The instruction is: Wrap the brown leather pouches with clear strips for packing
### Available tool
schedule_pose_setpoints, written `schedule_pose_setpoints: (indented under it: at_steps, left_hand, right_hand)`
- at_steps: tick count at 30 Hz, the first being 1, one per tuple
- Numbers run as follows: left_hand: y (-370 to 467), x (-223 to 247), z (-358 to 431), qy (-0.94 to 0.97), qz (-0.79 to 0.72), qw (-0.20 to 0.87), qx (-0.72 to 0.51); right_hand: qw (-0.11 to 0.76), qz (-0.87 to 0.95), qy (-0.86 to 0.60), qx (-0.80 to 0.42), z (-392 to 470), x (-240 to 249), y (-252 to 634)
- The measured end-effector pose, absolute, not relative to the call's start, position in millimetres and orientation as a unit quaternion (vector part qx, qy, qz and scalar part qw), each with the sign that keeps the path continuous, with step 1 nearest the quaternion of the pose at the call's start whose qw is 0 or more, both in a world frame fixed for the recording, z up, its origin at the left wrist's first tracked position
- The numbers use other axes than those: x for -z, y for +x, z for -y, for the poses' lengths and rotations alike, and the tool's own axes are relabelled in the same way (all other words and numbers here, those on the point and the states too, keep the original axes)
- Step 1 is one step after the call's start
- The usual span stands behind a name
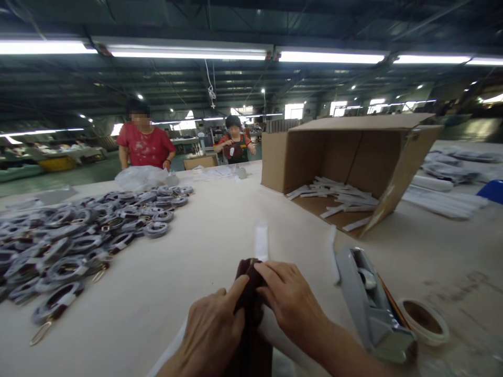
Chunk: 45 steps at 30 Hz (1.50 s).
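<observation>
A dark brown folded piece [244, 268], perhaps leather or fabric, is held upright at the front of the table; its exact kind does not show. My left hand [212, 324] grips it from the left, with the thumb pressed along its upper part. From the right, my right hand [291, 298] closes its bent fingers on the top. Between the hands, much of the piece is covered. Just beyond the fingertips a white strip [261, 241] lies on the table, its near end hidden behind the hands.
Many grey coils with metal clips [74, 251] cover the left. A cardboard box [275, 162] on its side holds white strips. Right of my hands are a grey tape dispenser [361, 309] and a tape roll [440, 330]. Two people [145, 144] are across the table.
</observation>
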<state>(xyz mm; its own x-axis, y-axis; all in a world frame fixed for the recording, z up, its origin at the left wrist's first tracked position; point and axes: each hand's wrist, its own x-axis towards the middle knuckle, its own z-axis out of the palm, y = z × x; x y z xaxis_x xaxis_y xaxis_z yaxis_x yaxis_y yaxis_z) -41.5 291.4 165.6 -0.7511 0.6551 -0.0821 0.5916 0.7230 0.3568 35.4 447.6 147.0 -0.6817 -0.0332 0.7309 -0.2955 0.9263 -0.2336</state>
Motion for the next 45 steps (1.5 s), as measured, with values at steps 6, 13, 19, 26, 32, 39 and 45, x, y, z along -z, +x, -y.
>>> schedule_pose_setpoints:
  at_steps: [6, 13, 19, 26, 32, 39, 45]
  left_hand:
    - [-65.6, -149.8, -292.9, 0.215, -0.956, 0.082, -0.180]
    - [-68.4, -147.2, -298.2, 0.205, -0.943, 0.111, -0.236]
    - [-89.6, -138.7, -267.9, 0.370, -0.884, 0.142, -0.249]
    - [-120.8, -136.8, -250.9, 0.555, -0.829, -0.022, -0.059]
    - [-119.9, -168.7, -246.4, 0.589, -0.793, -0.005, -0.153]
    - [-61.1, -189.8, -271.9, 0.618, -0.733, -0.150, -0.242]
    - [-38.3, -101.7, -297.3, 0.573, -0.729, -0.237, -0.291]
  right_hand:
    - [0.442, 0.886, 0.057, -0.127, -380.8, -93.3, 44.8]
    - [0.442, 0.893, -0.059, -0.052, -346.0, -37.5, 16.4]
    - [0.463, 0.871, -0.121, -0.109, -352.8, -27.3, 12.8]
    - [0.400, 0.899, -0.072, -0.164, -355.8, -50.2, 11.6]
    - [0.322, 0.915, 0.057, -0.234, -396.2, -122.6, 34.7]
    - [0.216, 0.936, 0.127, -0.247, -487.2, -189.4, 88.0]
    - [0.163, 0.950, 0.061, -0.260, -498.7, -99.1, 85.4]
